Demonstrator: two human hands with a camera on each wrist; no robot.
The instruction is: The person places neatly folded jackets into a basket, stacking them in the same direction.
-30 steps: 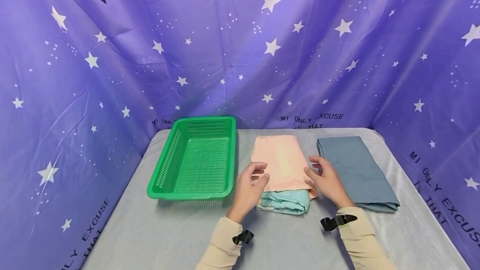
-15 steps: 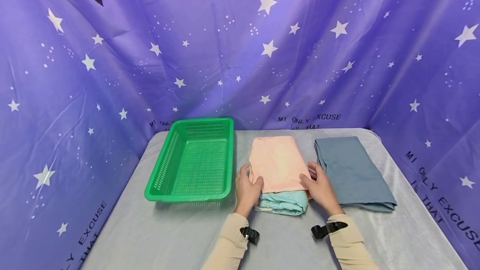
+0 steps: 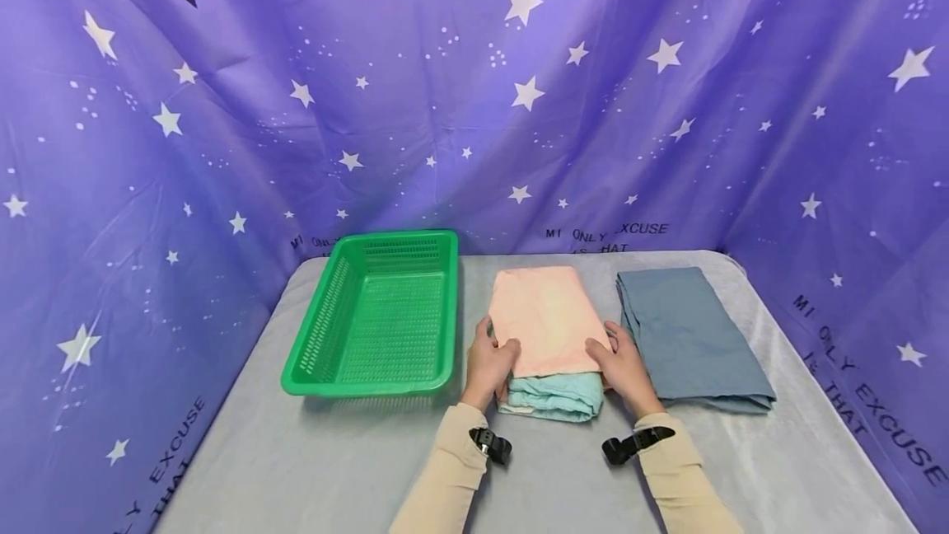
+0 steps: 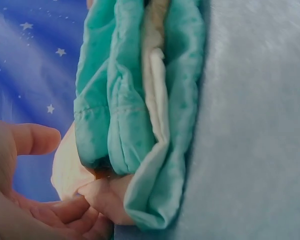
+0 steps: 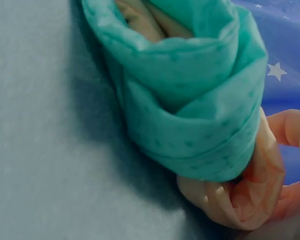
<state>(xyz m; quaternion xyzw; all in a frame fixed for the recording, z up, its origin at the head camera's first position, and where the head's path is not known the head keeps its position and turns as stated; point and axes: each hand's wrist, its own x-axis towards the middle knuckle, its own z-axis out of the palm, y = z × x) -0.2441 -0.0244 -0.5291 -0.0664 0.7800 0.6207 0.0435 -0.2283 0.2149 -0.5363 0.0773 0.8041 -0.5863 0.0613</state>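
A folded peach cloth (image 3: 549,316) lies in the middle of the table. Rolled layers of teal fabric (image 4: 95,135) with small spots show at its near end, with a cream strip among them. My left hand (image 3: 489,365) holds its left side, thumb over the top and fingers at the edge. On the opposite side my right hand (image 3: 625,367) holds it likewise, its fingers partly hidden by the cloth. In the right wrist view, a loop of peach fabric (image 5: 260,185) bulges beside the right fingers.
A green plastic basket (image 3: 449,311) with perforated walls stands to the left. A folded blue-grey cloth (image 3: 689,336) lies at the right. The grey-covered table (image 3: 356,476) backs onto a purple star-printed curtain (image 3: 415,89).
Both hands, earlier held apart over the peach cloth's sides, have come down and inward and now grip its two edges. The basket and the blue-grey cloth have stayed in place.
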